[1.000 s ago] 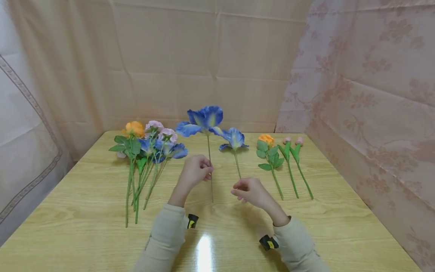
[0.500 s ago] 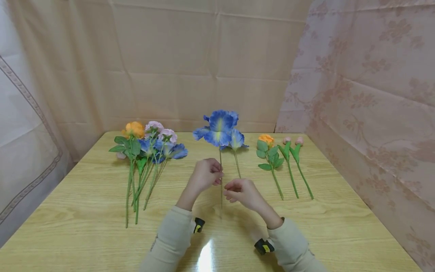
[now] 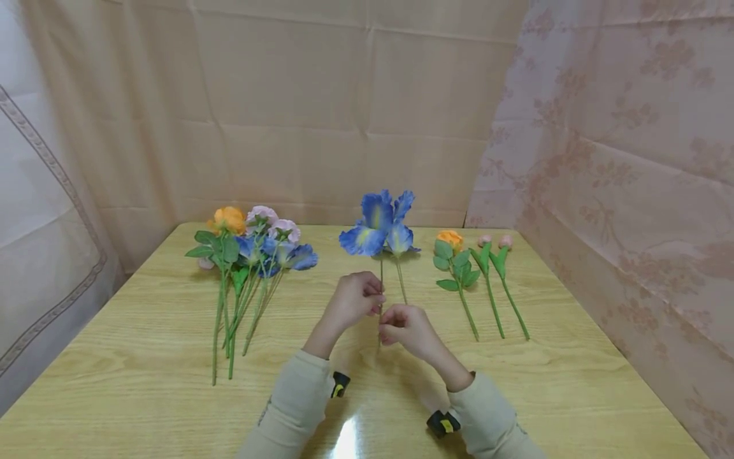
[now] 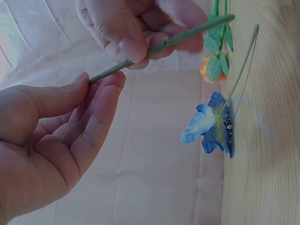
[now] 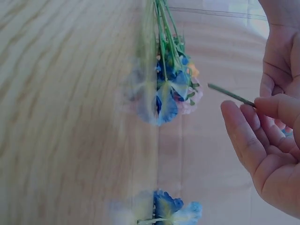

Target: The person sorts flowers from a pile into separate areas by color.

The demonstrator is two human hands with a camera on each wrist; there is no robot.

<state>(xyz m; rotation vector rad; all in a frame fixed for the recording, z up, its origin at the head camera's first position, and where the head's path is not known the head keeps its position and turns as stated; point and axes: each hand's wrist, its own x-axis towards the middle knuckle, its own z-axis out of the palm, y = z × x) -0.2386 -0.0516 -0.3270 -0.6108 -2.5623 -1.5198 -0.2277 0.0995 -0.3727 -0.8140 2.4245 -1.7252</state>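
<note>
A blue artificial iris [image 3: 369,226] stands nearly upright over the middle of the table, its yellow-streaked bloom at the top. My left hand [image 3: 354,298] pinches its thin green stem [image 4: 190,33] between thumb and fingers. Lower down, my right hand [image 3: 408,326] pinches the same stem with thumb and fingertips, and the stem's bare end sticks out past them in the right wrist view. Just behind, a second blue iris [image 3: 402,280] lies on the table, its bloom partly covered by the held one in the head view.
To the left lies a bunch of flowers [image 3: 220,319], with orange, light purple and blue blooms. At right, an orange rose [image 3: 449,240] and two pink tulips [image 3: 496,271] lie side by side on the wooden table [image 3: 573,395]. Cloth hangs behind and at both sides.
My left hand has carried the iris rightward, and its bloom now overlaps the lying iris. My right hand has moved slightly left and taken hold of the lower stem.
</note>
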